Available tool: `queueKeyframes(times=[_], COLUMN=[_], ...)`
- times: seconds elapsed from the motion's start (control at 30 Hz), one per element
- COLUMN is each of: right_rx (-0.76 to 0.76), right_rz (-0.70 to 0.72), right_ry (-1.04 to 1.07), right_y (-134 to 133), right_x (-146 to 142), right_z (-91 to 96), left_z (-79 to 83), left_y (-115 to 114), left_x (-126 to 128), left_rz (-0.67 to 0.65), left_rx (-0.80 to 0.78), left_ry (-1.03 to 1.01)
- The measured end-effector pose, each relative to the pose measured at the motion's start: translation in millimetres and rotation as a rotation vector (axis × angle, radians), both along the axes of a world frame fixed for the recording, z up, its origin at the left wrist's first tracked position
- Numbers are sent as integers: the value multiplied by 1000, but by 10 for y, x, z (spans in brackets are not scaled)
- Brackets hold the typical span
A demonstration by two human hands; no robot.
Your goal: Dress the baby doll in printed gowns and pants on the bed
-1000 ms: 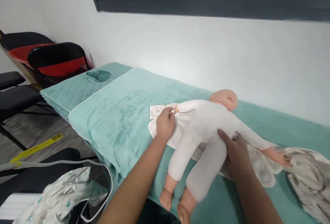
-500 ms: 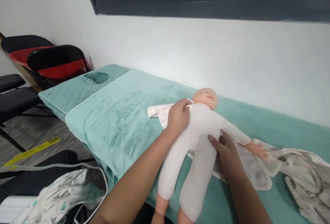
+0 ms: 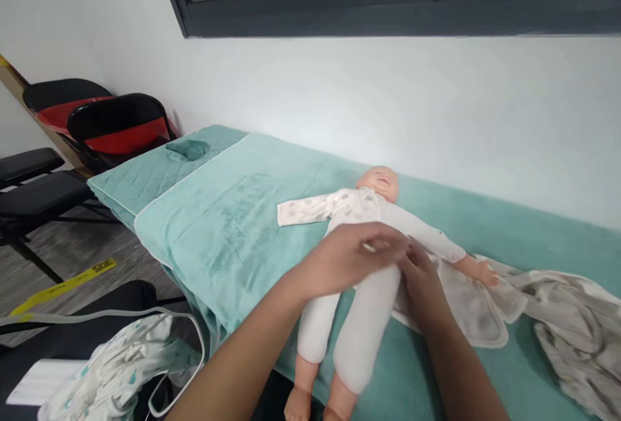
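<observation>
A baby doll (image 3: 369,329) in white bodywear lies on its back on the green-covered bed (image 3: 228,227). A printed white baby shirt (image 3: 354,204) covers one arm and part of its chest; its other panel (image 3: 478,314) lies spread beneath the doll's bare-handed arm. My left hand (image 3: 356,256) reaches across the doll's belly, fingers curled at the shirt's edge, slightly blurred. At the doll's side, my right hand (image 3: 422,279) has its fingers bent and meeting my left fingertips. What lies between the right fingers is hidden.
Crumpled pale cloth (image 3: 582,330) lies on the right of the bed. Patterned white cloth (image 3: 121,359) and a pale cable (image 3: 194,324) are at lower left. Black and red chairs (image 3: 121,127) stand beyond the bed's far end. A white wall (image 3: 310,97) borders the back.
My left hand has moved from the doll's shoulder across its belly to my right hand. The printed shirt front now lies over the chest. My right hand stays at the doll's side.
</observation>
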State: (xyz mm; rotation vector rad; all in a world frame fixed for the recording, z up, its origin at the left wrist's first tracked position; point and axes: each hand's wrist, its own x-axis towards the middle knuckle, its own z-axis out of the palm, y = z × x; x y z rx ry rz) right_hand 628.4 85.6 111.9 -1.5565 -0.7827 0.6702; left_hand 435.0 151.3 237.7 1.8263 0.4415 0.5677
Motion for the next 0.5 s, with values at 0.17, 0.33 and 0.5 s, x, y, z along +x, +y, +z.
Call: queueKeyframes(times=[0.17,0.33,0.5], right_rx=[-105,-104,-120], right_rz=[-32,-27,-37], right_ry=[37,16,82], right_y=[39,42,64], right_x=[-57,-26,-16], right_z=[40,8,-44], left_z=[-395,-590,-696], left_y=[67,-235,-319], left_x=[158,312,439], left_rz=[312,371,512], left_rx=[402,740,733], left_ry=[347,581,672])
